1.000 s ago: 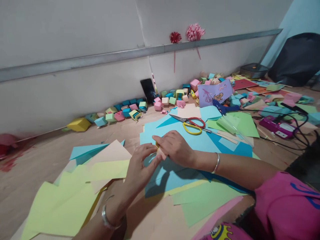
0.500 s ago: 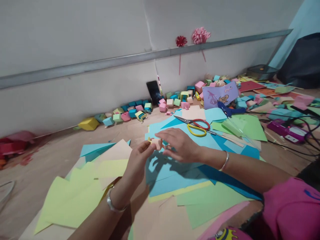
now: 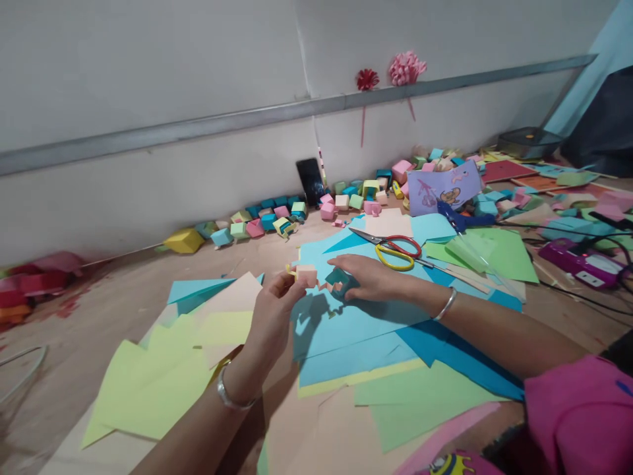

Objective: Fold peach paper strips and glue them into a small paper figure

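Observation:
My left hand (image 3: pixel 277 305) pinches a small peach paper cube (image 3: pixel 306 276) between thumb and fingers, and a bit of yellow paper shows at its far side. A short zigzag-folded peach paper strip (image 3: pixel 325 286) runs from this cube to an open teal paper box (image 3: pixel 340 282). The fingers and thumb of my right hand (image 3: pixel 372 280) are closed around the teal box. Both hands are above light blue paper sheets (image 3: pixel 346 333), on which their shadows fall. Scissors (image 3: pixel 395 253) with red and yellow handles lie just beyond my right hand.
Many small coloured paper cubes (image 3: pixel 239 229) line the wall, with a phone (image 3: pixel 311 181) leaning there. Yellow sheets (image 3: pixel 153 386) lie at left. A blue glue gun (image 3: pixel 465 219), a purple picture card (image 3: pixel 435 188) and a purple power strip (image 3: pixel 583 262) with cables lie at right.
My hands have moved apart, the right one shifting rightward with the teal box. The zigzag strip between the two boxes now shows stretched out. The whole view has shifted slightly.

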`<state>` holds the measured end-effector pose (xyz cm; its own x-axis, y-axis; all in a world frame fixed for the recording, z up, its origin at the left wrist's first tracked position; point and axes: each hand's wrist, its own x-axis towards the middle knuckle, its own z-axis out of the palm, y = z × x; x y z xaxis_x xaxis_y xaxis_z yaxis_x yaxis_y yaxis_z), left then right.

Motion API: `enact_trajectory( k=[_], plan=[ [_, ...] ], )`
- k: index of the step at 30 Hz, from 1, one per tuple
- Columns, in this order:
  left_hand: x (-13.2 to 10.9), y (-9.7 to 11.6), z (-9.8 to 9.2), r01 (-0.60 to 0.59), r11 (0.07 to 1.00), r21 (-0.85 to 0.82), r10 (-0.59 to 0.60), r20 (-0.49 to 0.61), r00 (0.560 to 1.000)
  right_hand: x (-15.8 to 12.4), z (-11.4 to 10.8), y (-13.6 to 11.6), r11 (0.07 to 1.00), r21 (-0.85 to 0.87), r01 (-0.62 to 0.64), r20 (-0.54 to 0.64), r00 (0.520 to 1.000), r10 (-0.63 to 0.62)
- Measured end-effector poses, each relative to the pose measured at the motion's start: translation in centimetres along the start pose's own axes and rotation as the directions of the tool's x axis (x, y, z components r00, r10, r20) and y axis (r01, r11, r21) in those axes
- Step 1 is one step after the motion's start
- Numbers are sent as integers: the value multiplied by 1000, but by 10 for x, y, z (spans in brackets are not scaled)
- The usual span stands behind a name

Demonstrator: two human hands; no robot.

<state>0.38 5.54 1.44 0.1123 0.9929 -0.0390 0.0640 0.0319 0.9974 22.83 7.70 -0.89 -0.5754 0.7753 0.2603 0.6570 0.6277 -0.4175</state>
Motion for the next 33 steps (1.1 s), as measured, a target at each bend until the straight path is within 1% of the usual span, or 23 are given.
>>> enact_trajectory(
  k=[3,5,9,11,13,17,20,22,25,28,31,33],
  plan=[
    [-1,0,-1,-39,999,12,39,-23,999,0,0,-6,1000,-19,22,-47,999,-23],
    [-2,0,-1,-53,998,19,54,-17,998,1,-3,-11,999,-20,38,-98,994,-40],
    [-4,2,2,-72,997,42,72,4,997,1,-5,-22,996,33,87,-205,976,-79],
    [-5,3,4,-74,996,54,73,21,997,1,-2,-24,996,59,69,-253,966,-52],
    [-6,3,6,-71,996,52,69,47,997,1,0,-23,997,72,25,-283,959,-4],
    [-8,4,10,-76,993,87,71,69,995,2,5,-15,998,59,-12,-268,963,28],
    [-6,8,13,-89,977,193,72,90,993,3,5,-11,999,50,-14,-245,969,26],
    [-2,11,16,-106,961,254,78,118,990,4,4,-11,996,77,-33,-219,974,49],
    [8,17,21,-132,942,308,89,147,985,5,0,-13,984,154,-93,-196,973,123],
    [18,21,26,-160,925,346,111,158,981,7,-4,-11,961,227,-158,-198,959,204],
    [26,21,29,-188,905,382,137,159,978,8,-6,-6,925,309,-221,-182,941,286],
    [29,18,31,-203,887,414,150,157,976,8,-7,0,906,348,-243,-171,933,316]
  ],
)
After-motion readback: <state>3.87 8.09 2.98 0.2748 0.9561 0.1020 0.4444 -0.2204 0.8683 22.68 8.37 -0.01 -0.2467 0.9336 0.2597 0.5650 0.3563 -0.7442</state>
